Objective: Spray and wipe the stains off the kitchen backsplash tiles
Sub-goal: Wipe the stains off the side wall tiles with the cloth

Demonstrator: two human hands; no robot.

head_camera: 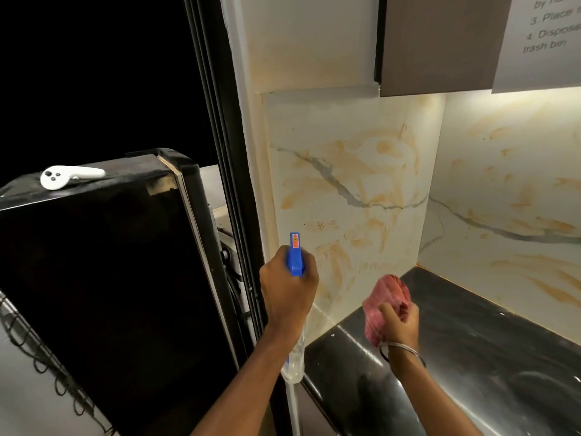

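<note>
The left hand (287, 289) grips the blue-headed spray bottle (295, 256), nozzle aimed at the orange-stained backsplash tiles (352, 190). The right hand (401, 325) clutches a bunched pink cloth (385, 300) above the dark desk (471, 357).

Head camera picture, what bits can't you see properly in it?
Head view:
Spray bottle: trigger hidden by the left hand gripping it.
Pink cloth: partly hidden by the right hand holding it.
Printed notice: cut off by the top and right edges, words blurred.
Top left corner: too dark to see anything.
</note>
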